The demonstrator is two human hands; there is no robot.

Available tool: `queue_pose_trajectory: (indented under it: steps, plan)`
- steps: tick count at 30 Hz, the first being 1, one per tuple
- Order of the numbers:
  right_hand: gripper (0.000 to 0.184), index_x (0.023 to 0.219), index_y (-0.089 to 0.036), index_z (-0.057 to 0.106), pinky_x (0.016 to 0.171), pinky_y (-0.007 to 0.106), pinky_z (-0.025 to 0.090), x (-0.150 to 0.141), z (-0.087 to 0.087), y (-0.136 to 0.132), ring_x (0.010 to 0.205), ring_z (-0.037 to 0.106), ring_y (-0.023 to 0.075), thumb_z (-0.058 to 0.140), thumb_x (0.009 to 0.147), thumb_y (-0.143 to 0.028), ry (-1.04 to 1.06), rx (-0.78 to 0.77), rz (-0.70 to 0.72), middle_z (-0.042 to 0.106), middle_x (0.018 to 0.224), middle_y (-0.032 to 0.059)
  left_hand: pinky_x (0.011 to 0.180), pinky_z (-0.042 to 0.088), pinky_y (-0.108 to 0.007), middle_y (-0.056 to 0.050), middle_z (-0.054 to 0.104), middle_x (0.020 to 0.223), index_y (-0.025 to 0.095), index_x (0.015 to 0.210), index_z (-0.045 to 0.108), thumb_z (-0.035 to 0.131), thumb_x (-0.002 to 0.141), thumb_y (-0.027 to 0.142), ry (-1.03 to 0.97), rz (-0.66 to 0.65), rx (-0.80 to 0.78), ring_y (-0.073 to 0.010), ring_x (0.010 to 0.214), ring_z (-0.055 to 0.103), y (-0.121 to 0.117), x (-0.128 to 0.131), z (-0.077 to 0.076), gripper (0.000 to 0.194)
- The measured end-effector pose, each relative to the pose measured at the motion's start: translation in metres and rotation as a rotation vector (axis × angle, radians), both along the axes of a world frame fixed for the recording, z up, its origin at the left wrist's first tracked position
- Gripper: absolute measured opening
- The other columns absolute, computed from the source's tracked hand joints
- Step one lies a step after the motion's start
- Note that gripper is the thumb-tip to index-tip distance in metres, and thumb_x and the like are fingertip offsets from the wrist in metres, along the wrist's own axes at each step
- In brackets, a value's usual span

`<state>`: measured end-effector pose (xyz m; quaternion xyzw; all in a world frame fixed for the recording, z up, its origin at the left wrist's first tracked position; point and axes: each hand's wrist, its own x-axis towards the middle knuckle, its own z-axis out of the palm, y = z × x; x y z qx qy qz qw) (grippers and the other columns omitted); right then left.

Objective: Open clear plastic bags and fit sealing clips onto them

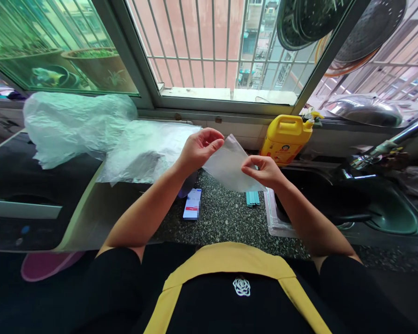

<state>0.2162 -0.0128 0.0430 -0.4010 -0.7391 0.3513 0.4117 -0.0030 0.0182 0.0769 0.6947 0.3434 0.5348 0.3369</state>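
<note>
A small clear plastic bag (230,164) is held up over the speckled countertop (226,218) between both hands. My left hand (199,147) pinches its upper left edge with thumb and fingers closed. At the bag's right edge, my right hand (263,170) pinches it too. Under the bag lie a phone (192,204) and a few teal sticks (252,198).
Crumpled clear plastic bags (90,127) lie at the back left, partly over a black stove top (21,185). A yellow jug (286,137) stands by the window. A dark sink (369,204) with a tap is at the right, a clear tray (271,218) beside it.
</note>
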Motion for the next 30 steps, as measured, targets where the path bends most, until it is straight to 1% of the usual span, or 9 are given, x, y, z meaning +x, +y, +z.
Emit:
queue_pose_trajectory:
  steps: [3, 6, 8, 12, 14, 16, 21, 26, 30]
  plan:
    - [0.017, 0.064, -0.019, 0.062, 0.059, 0.026, 0.040, 0.009, 0.008, -0.001, 0.059, 0.049, 0.0085, 0.067, 0.072, -0.033, 0.040, -0.021, -0.013, 0.058, 0.061, -0.0032, 0.061, 0.047, -0.026, -0.002, 0.059, 0.075, 0.023, 0.090, 0.060, 0.058, 0.079, 0.051, -0.205, 0.223, 0.050, -0.0122, 0.070, 0.057, 0.005, -0.010, -0.020, 0.030]
    - [0.019, 0.065, -0.019, 0.062, 0.055, 0.025, 0.039, 0.021, 0.012, -0.001, 0.056, 0.047, 0.0079, 0.068, 0.071, -0.036, 0.117, -0.067, -0.021, 0.056, 0.059, -0.0038, 0.063, 0.048, -0.025, -0.003, 0.059, 0.080, 0.025, 0.095, 0.057, 0.043, 0.081, 0.065, -0.417, 0.394, 0.025, -0.0119, 0.074, 0.059, 0.005, -0.009, -0.055, 0.044]
    - [0.020, 0.065, -0.019, 0.062, 0.054, 0.024, 0.039, 0.029, 0.013, 0.000, 0.055, 0.046, 0.0077, 0.070, 0.069, -0.037, 0.161, -0.093, -0.039, 0.056, 0.059, -0.0039, 0.061, 0.047, -0.025, -0.003, 0.060, 0.078, 0.024, 0.091, 0.056, 0.039, 0.078, 0.072, -0.480, 0.313, -0.112, -0.0125, 0.073, 0.060, 0.002, 0.002, -0.080, 0.053]
    - [0.020, 0.065, -0.019, 0.063, 0.054, 0.025, 0.039, 0.039, 0.008, 0.006, 0.056, 0.047, 0.0080, 0.073, 0.066, -0.037, 0.222, -0.119, -0.104, 0.057, 0.061, -0.0035, 0.064, 0.048, -0.031, -0.008, 0.066, 0.078, 0.020, 0.086, 0.060, 0.047, 0.062, 0.083, -0.532, -0.091, -0.482, -0.0194, 0.079, 0.064, -0.009, 0.036, -0.110, 0.069]
    - [0.021, 0.064, -0.019, 0.062, 0.053, 0.024, 0.038, 0.042, 0.006, 0.008, 0.054, 0.045, 0.0079, 0.073, 0.065, -0.038, 0.245, -0.147, -0.134, 0.056, 0.059, -0.0037, 0.067, 0.048, -0.032, -0.009, 0.068, 0.079, 0.019, 0.083, 0.064, 0.055, 0.055, 0.082, -0.545, -0.259, -0.631, -0.0221, 0.081, 0.065, -0.015, 0.048, -0.111, 0.069]
    - [0.022, 0.064, -0.019, 0.061, 0.053, 0.024, 0.037, 0.045, 0.003, 0.009, 0.054, 0.045, 0.0079, 0.073, 0.063, -0.038, 0.257, -0.178, -0.167, 0.055, 0.059, -0.0037, 0.069, 0.047, -0.031, -0.008, 0.069, 0.077, 0.017, 0.079, 0.066, 0.068, 0.052, 0.071, -0.547, -0.327, -0.724, -0.0204, 0.078, 0.065, -0.019, 0.053, -0.105, 0.061]
    - [0.024, 0.062, -0.020, 0.061, 0.058, 0.025, 0.041, 0.052, 0.001, 0.007, 0.057, 0.047, 0.0088, 0.075, 0.062, -0.039, 0.245, -0.184, -0.249, 0.055, 0.059, -0.0035, 0.061, 0.041, -0.022, 0.000, 0.065, 0.063, 0.015, 0.061, 0.064, 0.082, 0.047, 0.035, -0.487, -0.187, -0.762, -0.0082, 0.059, 0.054, -0.018, 0.048, -0.087, 0.031]
    - [0.029, 0.081, -0.020, 0.062, 0.066, 0.029, 0.048, 0.054, -0.007, 0.005, 0.066, 0.057, 0.0131, 0.075, 0.062, -0.038, 0.266, -0.225, -0.272, 0.064, 0.069, -0.0007, 0.065, 0.044, -0.024, 0.000, 0.065, 0.063, 0.016, 0.061, 0.063, 0.076, 0.056, 0.029, -0.421, -0.127, -0.677, -0.0092, 0.061, 0.056, -0.011, 0.036, -0.073, 0.019]
    - [0.039, 0.097, -0.024, 0.056, 0.065, 0.029, 0.049, 0.047, -0.015, 0.002, 0.065, 0.058, 0.0127, 0.075, 0.063, -0.031, 0.342, -0.150, -0.346, 0.062, 0.068, -0.0034, 0.072, 0.048, -0.027, -0.003, 0.067, 0.066, 0.016, 0.063, 0.063, 0.071, 0.062, 0.028, -0.304, -0.105, -0.590, -0.0110, 0.064, 0.059, -0.005, 0.025, -0.064, 0.014]
